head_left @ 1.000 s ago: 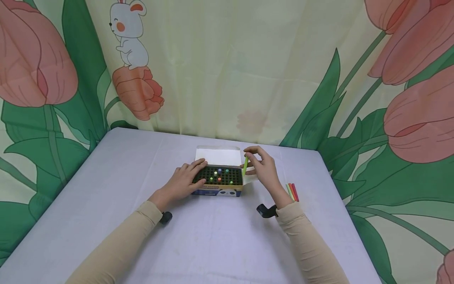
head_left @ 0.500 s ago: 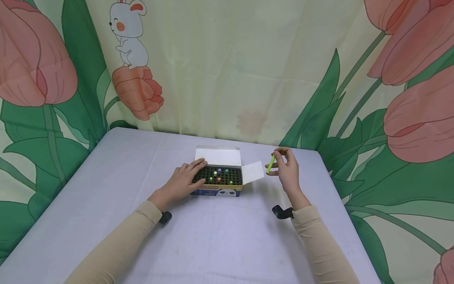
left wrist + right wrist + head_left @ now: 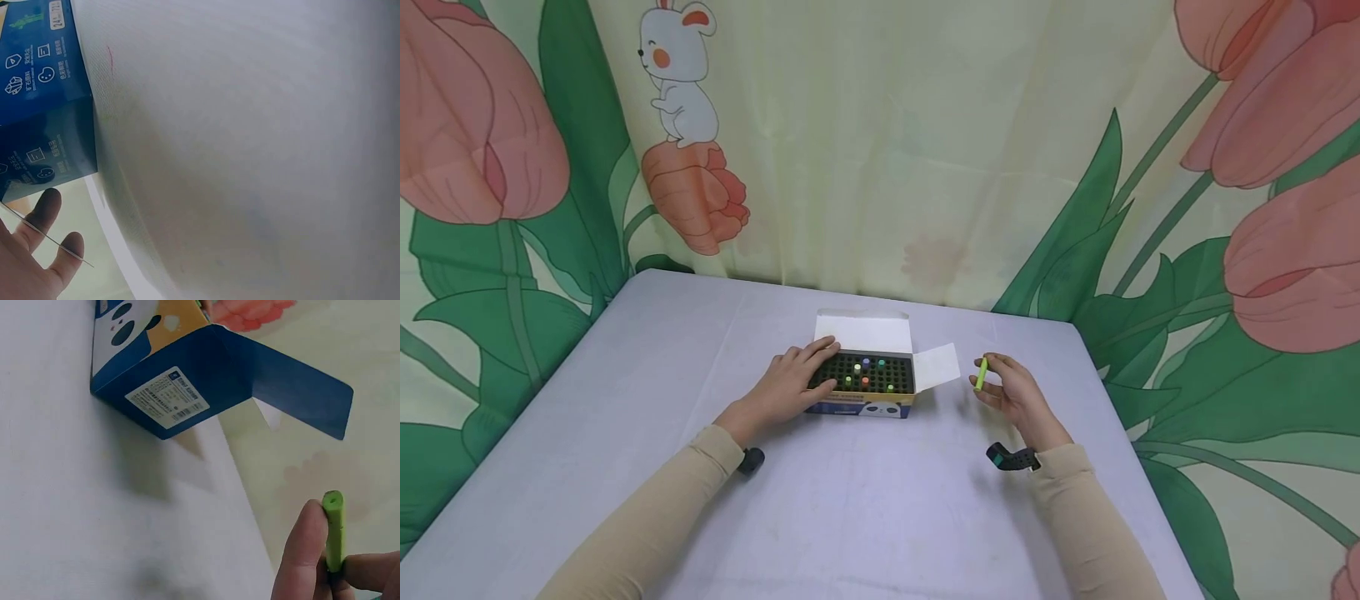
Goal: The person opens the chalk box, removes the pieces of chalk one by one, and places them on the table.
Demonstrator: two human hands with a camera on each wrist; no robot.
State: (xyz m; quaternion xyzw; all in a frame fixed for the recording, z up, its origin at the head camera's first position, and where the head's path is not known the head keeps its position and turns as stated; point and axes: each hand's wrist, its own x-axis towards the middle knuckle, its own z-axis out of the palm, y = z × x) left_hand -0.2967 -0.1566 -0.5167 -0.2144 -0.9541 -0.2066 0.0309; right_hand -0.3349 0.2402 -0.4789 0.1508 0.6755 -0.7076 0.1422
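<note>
A cardboard box (image 3: 859,405) with a panda print stands open on the table, its black tray (image 3: 901,377) full of holes. Several coloured chalk sticks (image 3: 865,382) stand in some of the holes. My left hand (image 3: 786,382) rests on the box's left end with fingers and thumb spread. In the left wrist view, fingertips (image 3: 73,244) show beside the blue end of the box. To the right of the box, my right hand (image 3: 1018,393) pinches a bright green chalk stick (image 3: 336,534) between thumb and fingers, held nearly upright above the table.
The box's white lid (image 3: 863,329) leans back behind the tray. A white side flap (image 3: 937,367) sticks out between the box and the right hand. A white cloth covers the table (image 3: 850,508), and a printed curtain (image 3: 865,167) hangs behind it.
My right hand has moved right, away from the box, with the green chalk stick, then come lower. The side flap now shows fully. My left hand has stayed on the box.
</note>
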